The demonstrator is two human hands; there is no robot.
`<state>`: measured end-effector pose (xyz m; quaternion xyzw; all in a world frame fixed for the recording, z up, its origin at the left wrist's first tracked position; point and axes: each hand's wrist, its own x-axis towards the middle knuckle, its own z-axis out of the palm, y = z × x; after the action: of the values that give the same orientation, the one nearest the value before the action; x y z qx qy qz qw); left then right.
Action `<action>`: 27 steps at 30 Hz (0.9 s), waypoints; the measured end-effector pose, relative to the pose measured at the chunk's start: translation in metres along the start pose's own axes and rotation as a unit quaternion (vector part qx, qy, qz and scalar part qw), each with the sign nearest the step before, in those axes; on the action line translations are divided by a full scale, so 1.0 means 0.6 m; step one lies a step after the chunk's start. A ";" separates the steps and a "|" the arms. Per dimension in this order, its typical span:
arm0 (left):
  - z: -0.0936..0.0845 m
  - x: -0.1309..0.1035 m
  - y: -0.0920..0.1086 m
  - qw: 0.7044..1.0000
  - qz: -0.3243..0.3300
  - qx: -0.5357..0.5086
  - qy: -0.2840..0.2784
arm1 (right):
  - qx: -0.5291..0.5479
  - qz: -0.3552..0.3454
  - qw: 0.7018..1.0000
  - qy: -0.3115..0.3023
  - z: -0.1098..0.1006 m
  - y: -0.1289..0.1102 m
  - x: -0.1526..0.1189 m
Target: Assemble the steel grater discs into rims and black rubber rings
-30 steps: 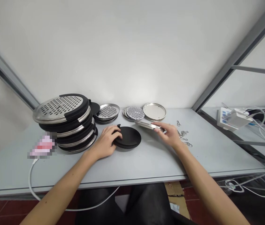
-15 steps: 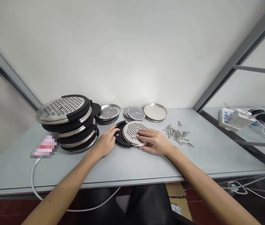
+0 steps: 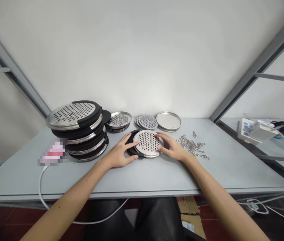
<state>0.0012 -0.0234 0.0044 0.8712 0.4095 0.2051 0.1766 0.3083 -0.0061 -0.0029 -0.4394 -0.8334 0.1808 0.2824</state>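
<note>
Here, around a perforated disc, a tall stack stands at nine o'clock, clips (tangled) at three; left hand and right hand, from eight and four, touch it, fingers wide.

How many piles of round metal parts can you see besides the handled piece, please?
4: the tall pile at left, then rightward the rimmed gratings, fanned discs and plain trays. The tall pile may hide others.

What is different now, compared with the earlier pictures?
The perforated metal disc, earlier raised in the right hand, moved left and down onto the black holder. The left hand now touches the disc too. The tall stack and blank rear plates stayed put.
</note>
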 end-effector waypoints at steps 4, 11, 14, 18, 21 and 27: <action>-0.006 -0.001 0.000 1.000 0.000 -0.004 -0.009 | 0.019 0.007 0.999 -0.032 -0.006 -0.003 -0.002; -0.009 -0.004 -0.003 0.999 0.012 -0.024 0.016 | 0.032 0.025 0.998 -0.058 -0.006 -0.004 -0.004; -0.009 -0.004 -0.002 0.999 0.022 -0.030 0.024 | 0.027 0.026 0.998 -0.056 -0.005 -0.003 -0.005; -0.008 -0.003 -0.001 0.998 0.031 -0.035 0.029 | 0.032 0.014 0.998 -0.054 -0.003 -0.005 -0.004; -0.008 -0.003 -0.001 0.998 0.036 -0.039 0.028 | 0.039 0.008 0.998 -0.053 -0.001 -0.008 -0.004; -0.008 -0.004 -0.002 0.998 0.047 -0.038 0.024 | 0.041 0.000 0.998 -0.047 0.001 -0.011 -0.003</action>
<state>-0.0034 -0.0238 0.0073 0.8770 0.3643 0.2491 0.1899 0.3045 -0.0115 -0.0003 -0.4183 -0.8374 0.2354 0.2613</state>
